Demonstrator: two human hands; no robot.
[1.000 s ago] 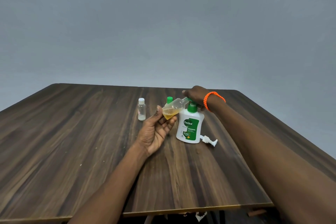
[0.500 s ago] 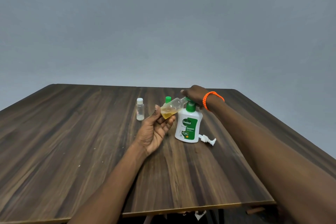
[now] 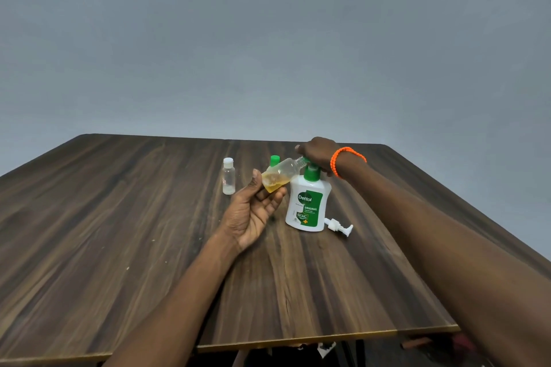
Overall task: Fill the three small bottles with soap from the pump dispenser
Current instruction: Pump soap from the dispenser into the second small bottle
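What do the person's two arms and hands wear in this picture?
Both forearms are bare, with no sleeves or gloves in view. The right hand has a bright orange beaded bracelet at its wrist. The left hand wears nothing.

Dark wood-grain table [image 3: 125, 232] spreads out under me, pale specks dotted across its near left. Grey wall [image 3: 268, 39] fills everything beyond the far edge. Orange beaded bracelet [image 3: 347, 158] circles my right wrist (bright against the grey).
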